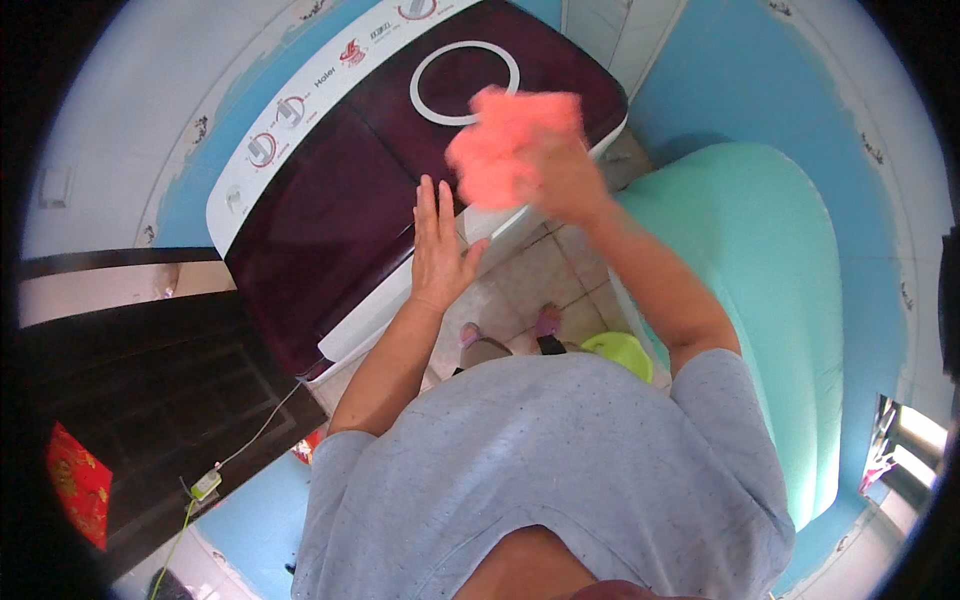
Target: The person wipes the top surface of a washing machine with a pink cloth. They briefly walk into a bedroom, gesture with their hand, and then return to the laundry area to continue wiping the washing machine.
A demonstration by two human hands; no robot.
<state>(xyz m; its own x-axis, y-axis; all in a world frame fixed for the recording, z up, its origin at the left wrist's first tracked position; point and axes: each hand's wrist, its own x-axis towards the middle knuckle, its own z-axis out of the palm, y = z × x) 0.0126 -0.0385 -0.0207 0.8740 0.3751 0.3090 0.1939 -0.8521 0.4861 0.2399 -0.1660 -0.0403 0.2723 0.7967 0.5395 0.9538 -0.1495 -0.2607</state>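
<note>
**Pink cloth in hand at a washing machine**

A person in a pale blue shirt [540, 450] stands before a washing machine [400, 165], the right hand [565, 180] closed around a bunched pink cloth [500, 150]. Hand and cloth are blurred; the cloth lies in view over the front edge of the machine's dark red top [300, 235] and covers part of a white ring [414, 85] there. Whether it touches the surface cannot be told.

The left hand [440, 260] is open and holds nothing, fingers straight and thumb held apart, at the front edge just left of the cloth; contact is unclear. Knobs [290, 108] line the white panel [330, 60] at the back. A mint-green covered object [750, 250] stands at right, near a lime-green bucket [625, 355] on the tiled floor [520, 270].
</note>
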